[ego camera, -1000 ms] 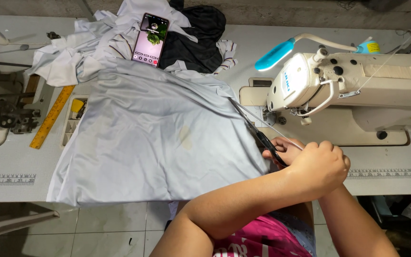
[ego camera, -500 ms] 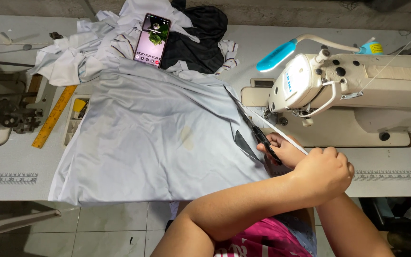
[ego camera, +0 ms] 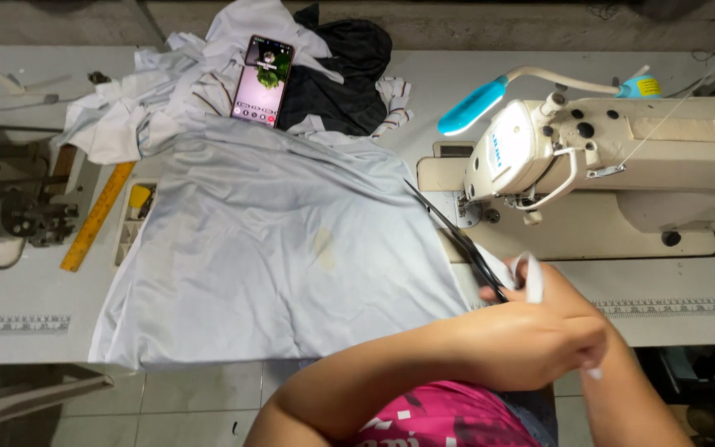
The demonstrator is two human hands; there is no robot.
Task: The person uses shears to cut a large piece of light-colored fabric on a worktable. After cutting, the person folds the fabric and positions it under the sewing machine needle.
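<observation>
The left hand [ego camera: 531,343] crosses over the right hand [ego camera: 577,294], which grips long black scissors [ego camera: 457,240] and a thin white strip [ego camera: 533,277], their blades pointing up-left along the pale blue-grey cloth's [ego camera: 275,248] edge on the table [ego camera: 10,327]; the left hand's grip is unclear.

**Cloth, Metal and Plastic Around the Sewing Machine**

The sewing machine [ego camera: 622,157] had a smooth, glossy cream casing. Left of it lay matt, soft pale-blue cloth [ego camera: 275,257]. Beside its base, the scissors [ego camera: 457,240] showed dark metal blades. Far left, the ruler [ego camera: 97,217] looked like yellow wood.
</observation>
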